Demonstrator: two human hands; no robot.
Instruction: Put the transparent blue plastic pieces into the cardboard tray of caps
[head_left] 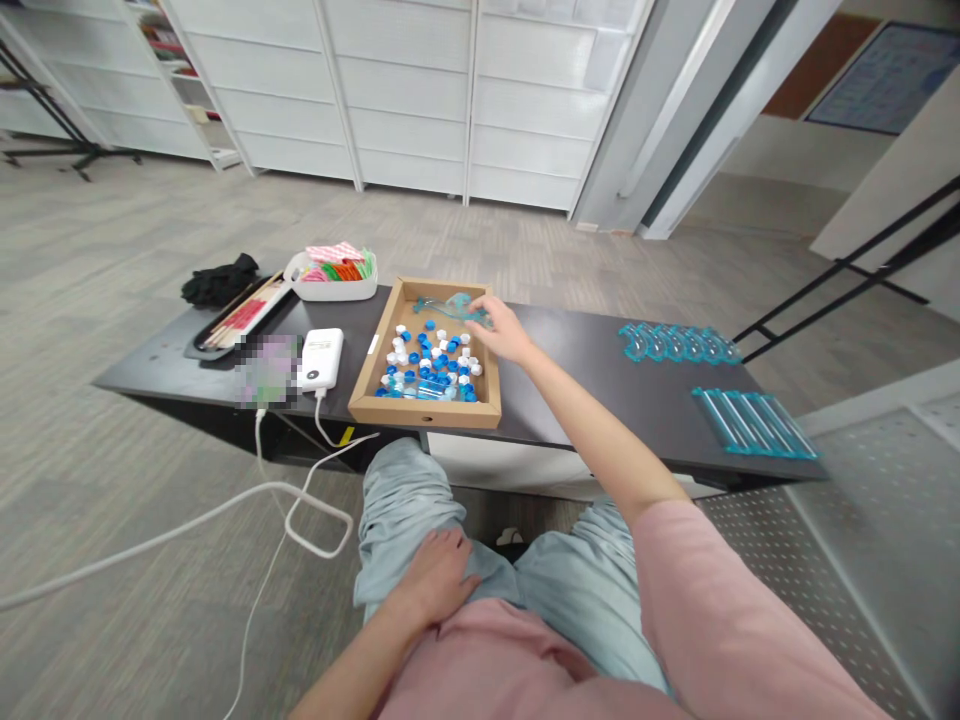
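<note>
One left hand (440, 573) rests slack, empty; right hand (501, 327), mid-frame, half-curled at teal piece (453, 306), hold unclear; weak pinch risks dropping.

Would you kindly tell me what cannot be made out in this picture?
- Head view: whether the right hand grips the teal piece; its fingers cover the contact.
- Head view: what the pixelated item is; pixel blocks mask it.
- Head view: print on the white device; too small.
- Head view: writing on the wall board; too blurred.
</note>
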